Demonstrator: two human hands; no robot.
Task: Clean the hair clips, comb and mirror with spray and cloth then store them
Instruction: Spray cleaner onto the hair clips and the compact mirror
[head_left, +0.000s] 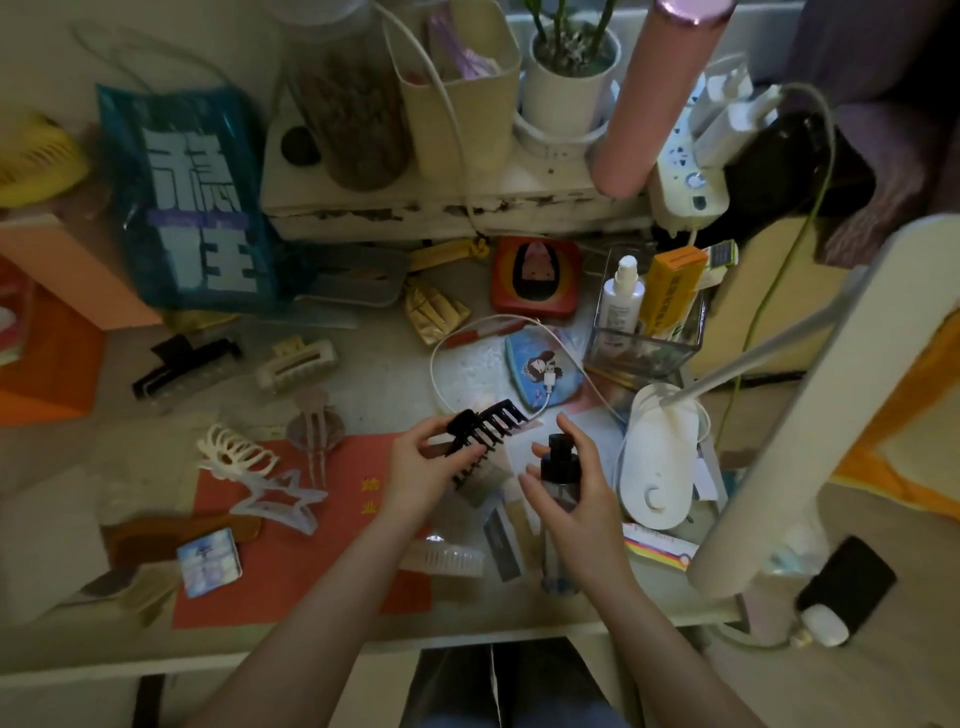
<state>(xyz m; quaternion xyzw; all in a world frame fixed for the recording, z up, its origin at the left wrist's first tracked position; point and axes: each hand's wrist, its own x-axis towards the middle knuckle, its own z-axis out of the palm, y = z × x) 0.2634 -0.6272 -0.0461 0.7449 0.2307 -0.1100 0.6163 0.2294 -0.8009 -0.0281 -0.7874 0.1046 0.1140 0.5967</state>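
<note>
Nearest the viewer, two bare forearms reach up over the front edge of the counter (322, 644). The right hand (569, 493) is curled around a dark spray bottle (560, 470), held upright above the counter, its black pump head level with the fingertips. The left hand (415, 467) pinches a black claw clip (480, 434) by its hinge end, the teeth pointing right toward the bottle; clip and bottle are near each other but apart.

Below the hands lies a red paper sheet (291, 561). A white comb (447, 558) rests on the counter between the forearms. On the sheet's left part sit a translucent star-shaped clip (278, 501) and, just beyond it, a cream ribbed claw clip (234, 452). A brown comb (176, 538) lies to the left of the sheet, with a small patterned box (209, 562) touching it. A mauve clip (314, 421) stands at the sheet's far edge.

Farther back, a beige rectangular clip (296, 366) and a black rectangular clip (184, 364) lie side by side on bare counter. To the right stand a white lamp base (657, 457) and a clear container (644, 332) holding a white spray bottle (621, 296). A blue round mirror (540, 371) lies under a white cable (467, 332).

At the rear, a blue printed bag (192, 197), a potted plant (569, 78) and a pink cylinder (654, 98) line a raised white shelf (441, 202).
</note>
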